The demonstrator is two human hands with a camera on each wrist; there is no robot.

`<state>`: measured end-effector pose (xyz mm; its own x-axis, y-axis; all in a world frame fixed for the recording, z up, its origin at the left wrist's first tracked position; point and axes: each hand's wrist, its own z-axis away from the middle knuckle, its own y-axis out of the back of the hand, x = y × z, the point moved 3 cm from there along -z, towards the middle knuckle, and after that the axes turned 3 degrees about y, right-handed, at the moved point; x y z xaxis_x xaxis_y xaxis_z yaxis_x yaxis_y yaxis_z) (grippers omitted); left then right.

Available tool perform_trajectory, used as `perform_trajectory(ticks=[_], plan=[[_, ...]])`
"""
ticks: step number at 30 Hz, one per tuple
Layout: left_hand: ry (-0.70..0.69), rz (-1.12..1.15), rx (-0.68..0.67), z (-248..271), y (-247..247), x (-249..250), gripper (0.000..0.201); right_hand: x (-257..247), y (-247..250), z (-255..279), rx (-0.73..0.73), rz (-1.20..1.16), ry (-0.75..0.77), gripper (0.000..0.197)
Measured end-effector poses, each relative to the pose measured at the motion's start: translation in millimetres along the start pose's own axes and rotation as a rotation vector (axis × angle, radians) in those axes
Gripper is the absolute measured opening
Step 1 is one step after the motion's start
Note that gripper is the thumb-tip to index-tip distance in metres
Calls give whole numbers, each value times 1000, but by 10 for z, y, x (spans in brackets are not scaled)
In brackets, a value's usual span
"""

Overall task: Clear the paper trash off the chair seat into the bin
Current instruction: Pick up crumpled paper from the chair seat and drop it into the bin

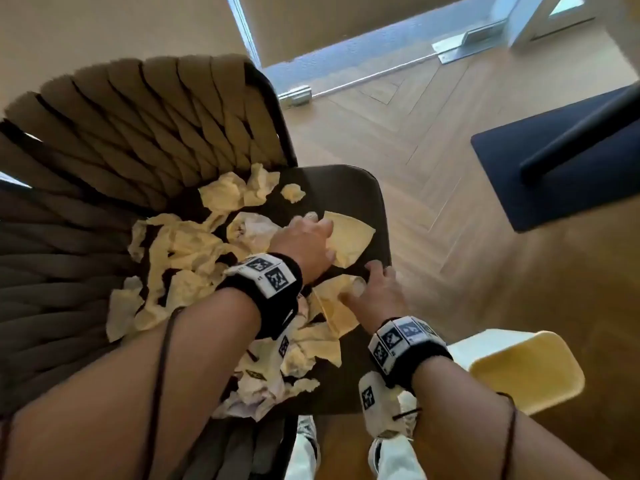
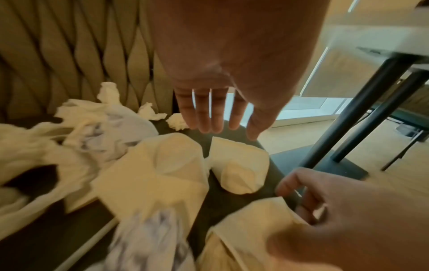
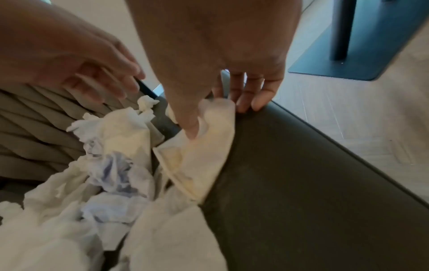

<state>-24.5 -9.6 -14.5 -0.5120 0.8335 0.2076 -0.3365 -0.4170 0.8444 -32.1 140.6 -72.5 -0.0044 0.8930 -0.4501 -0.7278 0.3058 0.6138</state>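
Note:
Several crumpled cream papers (image 1: 187,258) cover the chair's dark seat (image 1: 346,188). My left hand (image 1: 311,230) hovers with straight fingers over a flat folded sheet (image 1: 349,237) near the seat's right edge. In the left wrist view that hand (image 2: 216,119) holds nothing above the sheet (image 2: 239,165). My right hand (image 1: 363,282) pinches the corner of another cream sheet (image 1: 332,306) at the seat's front right. Its thumb presses the paper (image 3: 199,155) while its fingertips (image 3: 246,102) touch the seat edge. The cream bin (image 1: 526,372) stands open on the floor, to the right of my right forearm.
The woven chair back (image 1: 138,133) curves round the left and far side of the seat. A dark table base (image 1: 554,168) with its leg stands on the wood floor to the right. My feet (image 1: 381,403) are just in front of the seat, beside the bin.

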Motion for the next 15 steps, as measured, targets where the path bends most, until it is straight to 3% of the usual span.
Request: perform_trajectory(ticks=[2, 5, 9, 11, 15], plan=[[72, -40, 4, -269, -36, 41, 45, 63, 16, -66, 1, -12, 45, 60], [246, -55, -99, -580, -68, 92, 60, 228, 86, -61, -36, -76, 61, 38], [379, -87, -213, -676, -268, 145, 82, 456, 241, 56, -47, -244, 86, 23], [396, -22, -206, -690, -352, 171, 77, 559, 316, 118, -35, -359, 47, 18], [348, 290, -190, -604, -267, 140, 35, 625, 358, 158, -149, -701, -96, 24]])
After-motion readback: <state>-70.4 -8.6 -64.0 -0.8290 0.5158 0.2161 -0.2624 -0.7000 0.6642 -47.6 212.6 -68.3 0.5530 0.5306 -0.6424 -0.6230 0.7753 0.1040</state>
